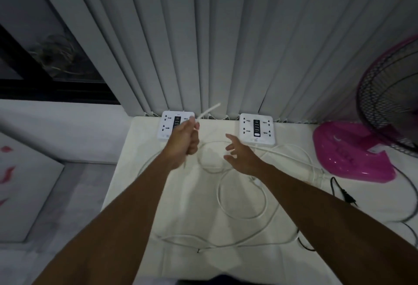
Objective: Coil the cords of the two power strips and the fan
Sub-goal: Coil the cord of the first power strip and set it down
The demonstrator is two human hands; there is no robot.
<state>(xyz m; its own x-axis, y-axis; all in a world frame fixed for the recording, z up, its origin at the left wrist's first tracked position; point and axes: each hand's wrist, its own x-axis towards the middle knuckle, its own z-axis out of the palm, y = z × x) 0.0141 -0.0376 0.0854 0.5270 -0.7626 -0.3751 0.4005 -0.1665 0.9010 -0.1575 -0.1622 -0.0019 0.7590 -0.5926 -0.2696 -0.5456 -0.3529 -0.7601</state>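
Two white power strips lie at the back of the white table (140, 185): the left power strip (166, 126) and the right power strip (256, 128). Their white cords (242, 196) sprawl in loose loops over the table. My left hand (184, 143) grips a blurred stretch of white cord (209, 109) lifted in front of the left strip. To its right, my right hand (241, 154) hovers open with spread fingers over a cord loop. The pink fan (352, 153) stands at the right, and its black cord and plug (345, 192) lie near its base.
Grey pleated curtains (226, 36) hang directly behind the table. A dark window (45, 65) is at the upper left. The floor and a white panel with red marks (20, 185) are to the left of the table.
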